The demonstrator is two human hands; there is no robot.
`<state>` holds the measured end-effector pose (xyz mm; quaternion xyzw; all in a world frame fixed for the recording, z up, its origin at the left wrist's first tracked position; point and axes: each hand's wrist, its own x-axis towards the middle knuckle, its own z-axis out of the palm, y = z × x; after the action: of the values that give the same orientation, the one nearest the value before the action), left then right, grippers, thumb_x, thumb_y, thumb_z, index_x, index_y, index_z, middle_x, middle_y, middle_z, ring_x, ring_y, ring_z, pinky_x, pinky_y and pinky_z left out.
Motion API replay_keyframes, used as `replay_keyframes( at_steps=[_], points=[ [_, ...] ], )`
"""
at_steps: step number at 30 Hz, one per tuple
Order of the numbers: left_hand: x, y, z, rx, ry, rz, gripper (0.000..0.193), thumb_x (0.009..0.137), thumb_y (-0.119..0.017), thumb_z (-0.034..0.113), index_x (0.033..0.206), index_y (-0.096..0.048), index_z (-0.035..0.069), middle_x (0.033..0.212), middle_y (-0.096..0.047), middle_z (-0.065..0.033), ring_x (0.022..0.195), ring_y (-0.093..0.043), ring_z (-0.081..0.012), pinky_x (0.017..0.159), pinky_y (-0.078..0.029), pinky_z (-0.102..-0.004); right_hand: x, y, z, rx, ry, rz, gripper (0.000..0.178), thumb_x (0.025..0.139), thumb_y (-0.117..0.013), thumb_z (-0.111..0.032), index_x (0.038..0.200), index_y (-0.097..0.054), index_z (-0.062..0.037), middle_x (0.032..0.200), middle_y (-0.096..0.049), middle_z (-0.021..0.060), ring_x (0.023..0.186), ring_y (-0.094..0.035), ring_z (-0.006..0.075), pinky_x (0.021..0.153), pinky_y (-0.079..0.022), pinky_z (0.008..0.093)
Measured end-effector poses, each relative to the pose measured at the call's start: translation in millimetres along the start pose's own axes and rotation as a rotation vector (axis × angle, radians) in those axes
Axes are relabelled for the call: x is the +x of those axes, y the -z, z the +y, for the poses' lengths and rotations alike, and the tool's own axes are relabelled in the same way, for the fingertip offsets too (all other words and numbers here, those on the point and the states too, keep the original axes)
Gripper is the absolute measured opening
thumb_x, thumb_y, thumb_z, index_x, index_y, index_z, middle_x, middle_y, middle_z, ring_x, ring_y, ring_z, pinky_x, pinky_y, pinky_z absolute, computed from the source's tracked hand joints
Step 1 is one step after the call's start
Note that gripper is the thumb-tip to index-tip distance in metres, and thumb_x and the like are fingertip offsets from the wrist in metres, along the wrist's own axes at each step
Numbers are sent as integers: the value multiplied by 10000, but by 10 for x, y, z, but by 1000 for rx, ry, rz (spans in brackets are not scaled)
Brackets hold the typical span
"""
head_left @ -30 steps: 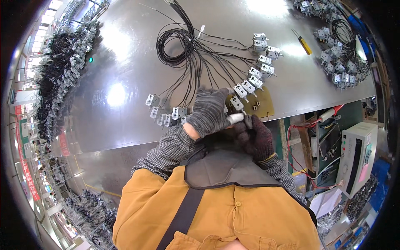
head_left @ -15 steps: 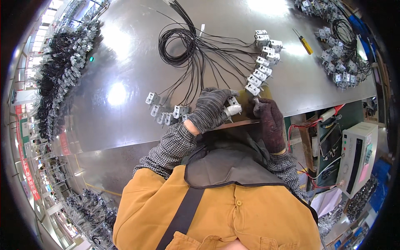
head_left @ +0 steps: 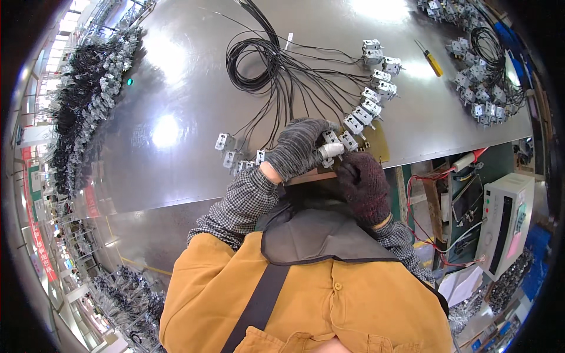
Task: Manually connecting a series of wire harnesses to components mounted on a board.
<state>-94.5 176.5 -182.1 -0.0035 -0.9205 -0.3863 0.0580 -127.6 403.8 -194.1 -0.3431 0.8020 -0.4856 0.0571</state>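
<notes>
My left hand [head_left: 299, 148], in a grey striped glove with white wrapping on the thumb, is closed on a small boxy metal block [head_left: 330, 137] at the table's near edge. Close beside it on the right, another such metal block [head_left: 348, 141] nearly touches the thumb. My right hand [head_left: 365, 187], in a dark maroon glove, has its fingers curled just below these blocks; what they hold, if anything, is hidden. Thin black leads [head_left: 306, 88] run from a coiled bundle [head_left: 253, 65] to the blocks. A yellowish board [head_left: 376, 144] lies partly under the hands.
More blocks [head_left: 371, 109] form a curved row up to the right, others [head_left: 231, 157] stand left of my left hand. A yellow-handled screwdriver [head_left: 434, 63] lies farther right. Heaped wired blocks [head_left: 482, 88] sit at the right edge; a pale instrument box [head_left: 505, 223] stands below the tabletop.
My right hand has moved left and slightly down, close to my left hand. The right row of blocks has shifted, with one now against the left thumb; the left blocks moved slightly right.
</notes>
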Motion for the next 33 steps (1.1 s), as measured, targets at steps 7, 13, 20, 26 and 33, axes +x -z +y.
replay_keyframes(
  at_steps=[7, 13, 20, 26, 33],
  points=[
    [9, 2, -28, -100, 15, -63, 469, 889, -806, 449, 1191, -758, 93, 951, -750, -144, 922, -733, -363, 832, -566, -450, -221, -99, 46, 1077, -876, -215, 282, 1096, -576, -290, 1150, -686, -36, 913, -698, 63, 744, -653, 170, 690, -544, 313],
    [25, 5, -41, -2, -30, -92, 481, 890, -795, 474, 1191, -759, 101, 946, -747, -141, 916, -729, -364, 838, -563, -456, -306, -57, 154, 752, -633, -176, 425, 1148, -433, -466, 1209, -639, -99, 892, -673, 34, 626, -526, 89, 568, -435, 245],
    [-5, -10, -2, -128, 9, -31, 471, 867, -839, 430, 1188, -759, 95, 947, -754, -140, 910, -740, -350, 834, -567, -444, -287, -14, 205, -207, 273, -42, 542, 930, -779, -283, 1347, -566, -10, 1254, -617, 229, 991, -666, 372, 821, -569, 453],
    [14, -26, 19, -25, -6, -25, 477, 866, -843, 420, 1181, -756, 73, 941, -754, -149, 886, -743, -345, 799, -575, -439, -231, -68, 88, 0, 37, -148, 569, 891, -771, -155, 1374, -532, 31, 1303, -594, 272, 1107, -645, 459, 931, -542, 517],
    [-4, 5, 28, -18, -27, -28, 499, 865, -834, 441, 1169, -753, 54, 948, -749, -163, 894, -738, -359, 807, -575, -445, -247, -19, 75, 435, -454, -263, 365, 1043, -664, -255, 1291, -580, -1, 1055, -689, 157, 924, -707, 321, 819, -564, 478]
  ],
)
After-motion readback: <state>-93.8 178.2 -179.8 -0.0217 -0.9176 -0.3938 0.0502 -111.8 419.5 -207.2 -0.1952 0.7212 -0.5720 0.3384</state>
